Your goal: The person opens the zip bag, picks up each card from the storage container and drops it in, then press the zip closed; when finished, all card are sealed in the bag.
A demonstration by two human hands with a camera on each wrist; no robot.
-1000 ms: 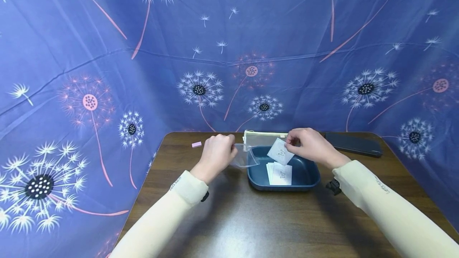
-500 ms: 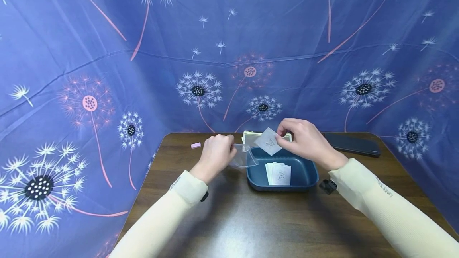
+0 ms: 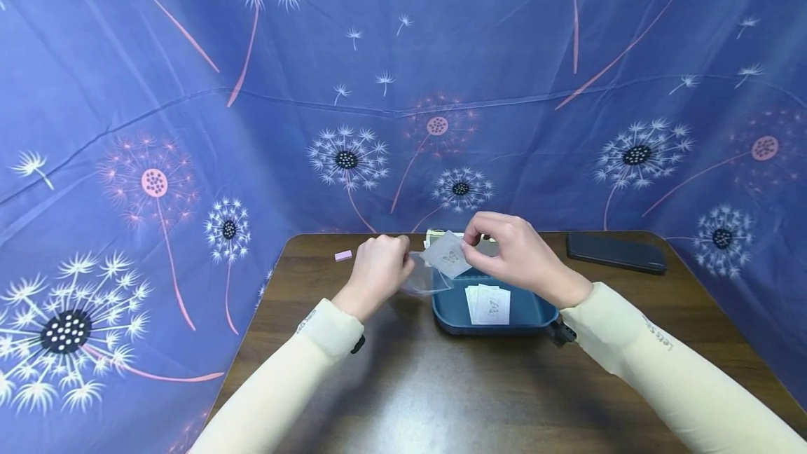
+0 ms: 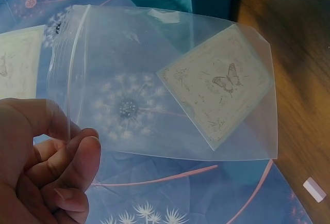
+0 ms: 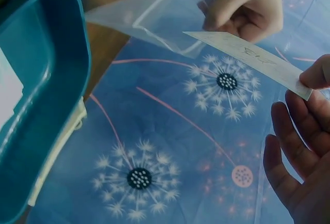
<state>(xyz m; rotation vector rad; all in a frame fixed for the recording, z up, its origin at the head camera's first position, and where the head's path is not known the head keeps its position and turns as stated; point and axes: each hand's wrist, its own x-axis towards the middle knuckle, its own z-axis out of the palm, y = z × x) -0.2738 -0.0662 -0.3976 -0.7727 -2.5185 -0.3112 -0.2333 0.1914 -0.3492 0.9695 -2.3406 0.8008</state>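
Right hand (image 3: 520, 256) pinches butterfly card (image 3: 445, 255) by corner; card juts out toward left hand (image 3: 378, 268), which grips clear bag (image 4: 121, 46) near zip edge. Second card (image 4: 215, 87) inside bag. Beyond, blue tray (image 3: 532, 310) on surface (image 3: 479, 384) holds more cards (image 3: 493, 307).

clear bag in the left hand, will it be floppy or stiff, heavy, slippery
The bag is probably floppy: its thin, see-through film is creased at one end. It seems light, as the left hand holds it by that end with a fingertip pinch. Glossy highlights suggest it may be slippery.
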